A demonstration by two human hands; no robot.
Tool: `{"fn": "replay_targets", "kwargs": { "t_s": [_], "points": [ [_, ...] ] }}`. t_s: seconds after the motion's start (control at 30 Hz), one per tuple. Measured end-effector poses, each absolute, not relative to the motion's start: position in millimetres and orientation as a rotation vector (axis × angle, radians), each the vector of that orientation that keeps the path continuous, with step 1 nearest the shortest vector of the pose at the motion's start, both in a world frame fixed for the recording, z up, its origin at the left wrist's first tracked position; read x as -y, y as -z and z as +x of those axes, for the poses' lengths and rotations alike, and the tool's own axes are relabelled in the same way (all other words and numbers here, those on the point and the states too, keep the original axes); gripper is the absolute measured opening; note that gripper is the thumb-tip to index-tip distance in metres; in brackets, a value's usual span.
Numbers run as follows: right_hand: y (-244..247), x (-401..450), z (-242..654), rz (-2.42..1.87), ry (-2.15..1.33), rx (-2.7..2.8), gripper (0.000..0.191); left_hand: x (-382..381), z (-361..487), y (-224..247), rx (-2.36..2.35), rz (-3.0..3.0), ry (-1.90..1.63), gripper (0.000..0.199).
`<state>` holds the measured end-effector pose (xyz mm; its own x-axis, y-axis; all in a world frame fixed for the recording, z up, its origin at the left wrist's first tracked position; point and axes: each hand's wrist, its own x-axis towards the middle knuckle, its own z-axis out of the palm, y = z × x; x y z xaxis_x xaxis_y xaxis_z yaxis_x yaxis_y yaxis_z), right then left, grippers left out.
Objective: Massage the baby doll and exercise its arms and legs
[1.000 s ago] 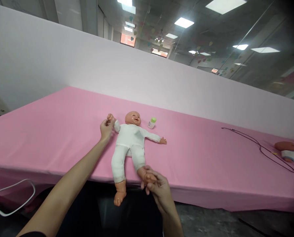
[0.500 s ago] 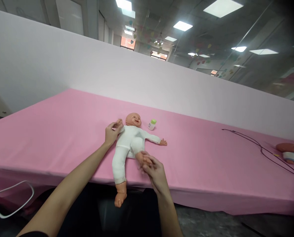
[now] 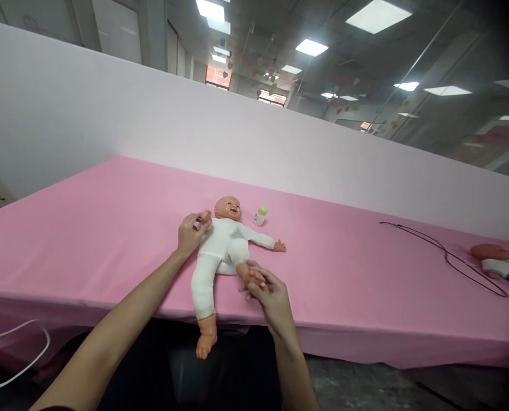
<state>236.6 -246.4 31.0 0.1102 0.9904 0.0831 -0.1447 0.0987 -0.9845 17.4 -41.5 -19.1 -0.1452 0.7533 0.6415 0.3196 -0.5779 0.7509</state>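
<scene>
The doll [image 3: 222,237] lay on its back on the pink cloth [image 3: 344,279] over the table, its long axis running from far to near — head [image 3: 227,208] at the far end, legs toward the person — and tipped a little, so that the head sat slightly farther right than the loose foot [image 3: 206,339] on the near left. That foot stuck out past the near edge of the cloth.

The person's left hand [image 3: 189,234] was at the doll's left side in the scene, close by the head, its fingers closed on the doll's small hand [image 3: 205,216]; the arm there was folded up. The right hand [image 3: 274,294] was nearer the person and to the right, its fingers wrapped about the doll's other foot [image 3: 254,278], with that leg bent at the knee. So the two hands stood at slanting corners of the body, far left and near right, with the trunk between them. The left was the nearer to the head, the right to the bent leg.

The doll's other arm stretched out to the right, apart from both hands. A small bottle [image 3: 261,216] with a green top stood just right of the head. Well off to the right lay a dark cord [image 3: 445,251] and a second doll [image 3: 498,264].
</scene>
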Motion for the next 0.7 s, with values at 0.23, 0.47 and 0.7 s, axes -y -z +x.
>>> {"fn": "replay_targets", "kwargs": {
  "t_s": [0.23, 0.47, 0.7],
  "points": [
    [-33, 191, 212, -1.032, -1.126, 1.08, 0.036, 49, 21, 24, -1.13, 2.197, -1.549, 0.021],
    [-3, 287, 259, -1.102, -1.354, 1.109, 0.041, 18, 6, 24, -1.196, 1.018, -1.947, 0.033],
    [5, 303, 259, -1.139, -1.379, 1.074, 0.043, 11, -3, 23, -1.175, 0.901, -1.917, 0.033]
  ]
}}
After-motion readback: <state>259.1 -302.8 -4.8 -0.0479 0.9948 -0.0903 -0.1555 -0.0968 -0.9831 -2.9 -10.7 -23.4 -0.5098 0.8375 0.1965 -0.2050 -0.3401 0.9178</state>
